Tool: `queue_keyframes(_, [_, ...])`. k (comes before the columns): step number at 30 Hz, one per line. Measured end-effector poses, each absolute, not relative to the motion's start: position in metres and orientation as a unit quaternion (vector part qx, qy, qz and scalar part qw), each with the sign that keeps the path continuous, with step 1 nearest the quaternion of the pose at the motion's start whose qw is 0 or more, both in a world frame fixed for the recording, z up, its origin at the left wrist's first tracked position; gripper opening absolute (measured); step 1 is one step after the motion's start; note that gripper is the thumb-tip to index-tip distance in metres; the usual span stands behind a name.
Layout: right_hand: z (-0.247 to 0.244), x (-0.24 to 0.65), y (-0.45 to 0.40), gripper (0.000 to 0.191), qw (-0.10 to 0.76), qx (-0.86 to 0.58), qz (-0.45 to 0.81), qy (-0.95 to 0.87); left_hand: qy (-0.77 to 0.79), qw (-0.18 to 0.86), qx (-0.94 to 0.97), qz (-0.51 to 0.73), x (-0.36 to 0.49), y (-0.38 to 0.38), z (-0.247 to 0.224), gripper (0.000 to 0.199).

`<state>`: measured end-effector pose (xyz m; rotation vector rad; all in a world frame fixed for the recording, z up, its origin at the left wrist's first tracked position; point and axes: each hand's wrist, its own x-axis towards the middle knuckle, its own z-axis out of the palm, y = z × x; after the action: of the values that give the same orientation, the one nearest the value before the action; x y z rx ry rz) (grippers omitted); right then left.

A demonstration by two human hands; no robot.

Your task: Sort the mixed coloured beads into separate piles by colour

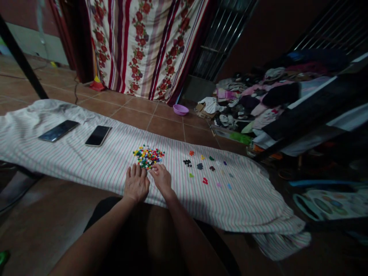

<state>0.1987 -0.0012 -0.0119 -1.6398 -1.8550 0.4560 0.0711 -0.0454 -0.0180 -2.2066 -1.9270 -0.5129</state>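
A heap of small multicoloured beads or pieces (148, 155) lies on a striped cloth (115, 165). My left hand (135, 184) rests flat at the heap's near edge, palm down with fingers stretched out. Beside it, my right hand (161, 178) has thumb and fingertips pinched together at the heap's near right side; what they hold is too small to make out. Right of the heap lie little groups sorted by colour, among them black pieces (187, 163), orange pieces (191, 153), dark grey pieces (199, 166), red pieces (205, 180) and lime pieces (191, 175).
Two phones, one larger (59, 130) and one smaller (98, 136), lie on the cloth to the left. Beyond are a purple basin (181, 110) on the tiled floor and a floral curtain (140, 50). A clothes heap (253, 96) and dark bars stand at the right.
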Motion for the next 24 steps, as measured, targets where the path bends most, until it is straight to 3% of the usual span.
queue_keyframes(5, [-0.015, 0.197, -0.005, 0.009, 0.296, -0.618, 0.149, -0.713, -0.65, 0.057, -0.736, -0.177, 0.072, -0.046, -0.013, 0.042])
queue_keyframes(24, [-0.024, 0.199, -0.004, 0.023, 0.396, -0.654, 0.158, -0.624, -0.657, 0.032, -0.716, -0.233, 0.072, -0.045, -0.007, 0.033])
